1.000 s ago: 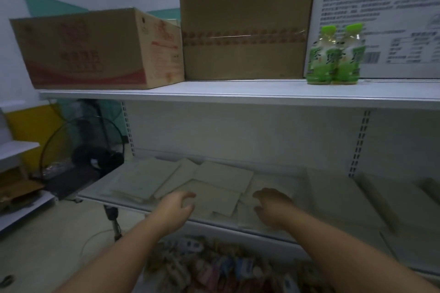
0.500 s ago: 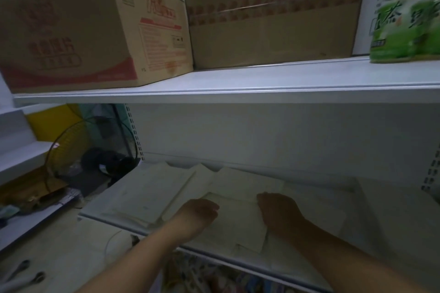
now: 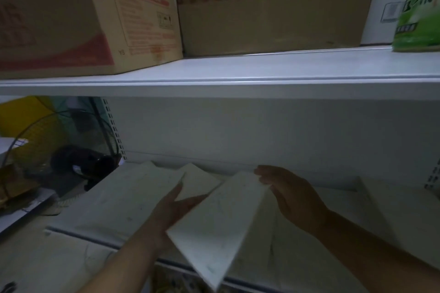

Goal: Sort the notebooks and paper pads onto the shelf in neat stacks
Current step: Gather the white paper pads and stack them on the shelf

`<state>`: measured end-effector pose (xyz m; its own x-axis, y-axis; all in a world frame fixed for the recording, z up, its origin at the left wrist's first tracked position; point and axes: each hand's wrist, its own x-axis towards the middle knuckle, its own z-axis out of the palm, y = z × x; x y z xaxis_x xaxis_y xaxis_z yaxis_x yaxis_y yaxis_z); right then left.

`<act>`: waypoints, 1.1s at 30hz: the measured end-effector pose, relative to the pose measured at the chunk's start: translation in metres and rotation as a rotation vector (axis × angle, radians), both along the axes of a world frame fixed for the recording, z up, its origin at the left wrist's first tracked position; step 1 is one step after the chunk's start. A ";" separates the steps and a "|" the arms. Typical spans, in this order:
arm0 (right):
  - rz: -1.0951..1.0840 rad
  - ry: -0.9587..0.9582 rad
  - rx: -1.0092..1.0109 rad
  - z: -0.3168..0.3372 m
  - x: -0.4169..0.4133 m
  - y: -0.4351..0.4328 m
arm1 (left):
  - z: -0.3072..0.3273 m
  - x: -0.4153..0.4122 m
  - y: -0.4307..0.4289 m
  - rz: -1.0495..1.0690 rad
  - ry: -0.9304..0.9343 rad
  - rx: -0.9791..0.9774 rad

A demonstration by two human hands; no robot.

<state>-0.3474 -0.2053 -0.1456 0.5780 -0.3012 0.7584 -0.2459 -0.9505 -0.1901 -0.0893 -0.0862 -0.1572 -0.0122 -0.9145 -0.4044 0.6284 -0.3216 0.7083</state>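
A pale paper pad (image 3: 219, 223) is lifted and tilted above the lower white shelf (image 3: 78, 233). My left hand (image 3: 175, 207) grips its left edge from below. My right hand (image 3: 289, 191) holds its far right corner, fingers curled round the edge. More pale pads lie flat on the shelf: one large pad (image 3: 133, 195) at the left, another pad (image 3: 197, 179) behind the lifted one, and a stack (image 3: 400, 216) at the right. The light is dim and the covers look plain.
The upper shelf (image 3: 238, 74) hangs close overhead with two cardboard boxes (image 3: 71, 14) (image 3: 273, 7) and a green bottle (image 3: 419, 14). A floor fan (image 3: 59, 150) stands left of the shelving. Packaged goods show dimly below the lower shelf.
Both hands rested flat on the pads before; now they have lifted one pad and tilted it up. The camera has moved in closer under the upper shelf.
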 end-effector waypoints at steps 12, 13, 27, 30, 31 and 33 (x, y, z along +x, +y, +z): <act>-0.189 -0.063 0.240 0.013 0.137 0.017 | 0.027 0.086 0.049 0.017 -0.116 -0.202; -0.243 -0.009 0.356 0.010 0.157 0.019 | 0.028 0.106 0.056 0.106 -0.169 -0.199; -0.598 0.399 1.076 -0.003 0.296 0.074 | 0.007 0.248 0.129 0.421 -0.435 -0.098; -0.557 0.339 1.087 0.001 0.292 0.071 | 0.005 0.263 0.130 0.392 -0.428 -0.090; -0.539 0.293 1.075 -0.001 0.291 0.072 | 0.004 0.268 0.130 0.389 -0.428 -0.090; -0.480 0.156 1.034 -0.003 0.288 0.076 | 0.003 0.275 0.131 0.406 -0.447 -0.089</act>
